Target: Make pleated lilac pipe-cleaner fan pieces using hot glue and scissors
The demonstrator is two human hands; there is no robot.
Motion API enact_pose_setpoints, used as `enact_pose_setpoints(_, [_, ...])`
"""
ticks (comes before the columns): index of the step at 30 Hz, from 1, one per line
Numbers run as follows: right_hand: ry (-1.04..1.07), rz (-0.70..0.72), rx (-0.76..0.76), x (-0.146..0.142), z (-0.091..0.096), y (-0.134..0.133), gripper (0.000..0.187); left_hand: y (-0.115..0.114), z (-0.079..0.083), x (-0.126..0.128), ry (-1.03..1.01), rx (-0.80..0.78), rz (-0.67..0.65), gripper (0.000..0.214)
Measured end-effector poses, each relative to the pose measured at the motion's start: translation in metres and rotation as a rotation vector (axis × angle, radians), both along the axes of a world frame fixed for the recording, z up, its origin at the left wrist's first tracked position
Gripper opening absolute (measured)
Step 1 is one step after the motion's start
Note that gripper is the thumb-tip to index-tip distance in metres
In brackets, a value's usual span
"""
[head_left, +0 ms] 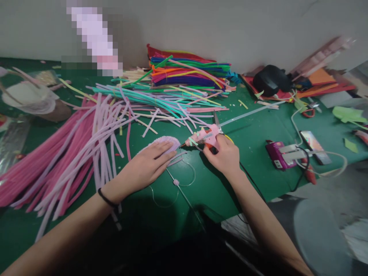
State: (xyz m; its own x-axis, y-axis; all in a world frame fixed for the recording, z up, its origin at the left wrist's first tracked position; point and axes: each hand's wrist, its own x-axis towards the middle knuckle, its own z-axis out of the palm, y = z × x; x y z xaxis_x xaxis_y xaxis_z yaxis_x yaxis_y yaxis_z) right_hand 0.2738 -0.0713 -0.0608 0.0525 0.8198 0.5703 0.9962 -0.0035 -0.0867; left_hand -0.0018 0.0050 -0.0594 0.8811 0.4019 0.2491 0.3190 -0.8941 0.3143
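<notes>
My left hand lies flat, fingers stretched out, over a lilac fuzzy oval piece made of pipe cleaners. Part of that piece is hidden beneath the palm. My right hand is closed round the handle of a pink hot glue gun. The gun's nozzle points left, close to the right edge of the lilac piece. A long clear glue stick sticks out of its back. Behind the gun, a pair of scissors is partly hidden. A thin rod with a small lilac bead lies nearer to me.
Pink and lilac pipe cleaners heap on the left of the green table, with multicoloured bundles at the back. On the right are a purple power socket, a phone, a black rounded object and cables. A grey stool stands beside the table.
</notes>
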Motion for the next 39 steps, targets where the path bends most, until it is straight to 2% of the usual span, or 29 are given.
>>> enact_pose_setpoints(8, [-0.01,-0.023,-0.007,0.001,-0.0011,0.0,0.022,-0.0008,0.0008,0.0002,0.005,-0.003,-0.002,0.042])
enact_pose_setpoints(31, [-0.049,-0.015,0.036,0.0006,-0.0015,0.0006,0.017,0.0004,-0.0022,-0.0008,0.003,0.022,-0.007,0.044])
enact_pose_setpoints(39, [-0.032,-0.022,-0.005,0.0005,-0.0013,0.0013,0.018,-0.0001,-0.0001,0.0001,0.004,0.011,-0.001,0.043])
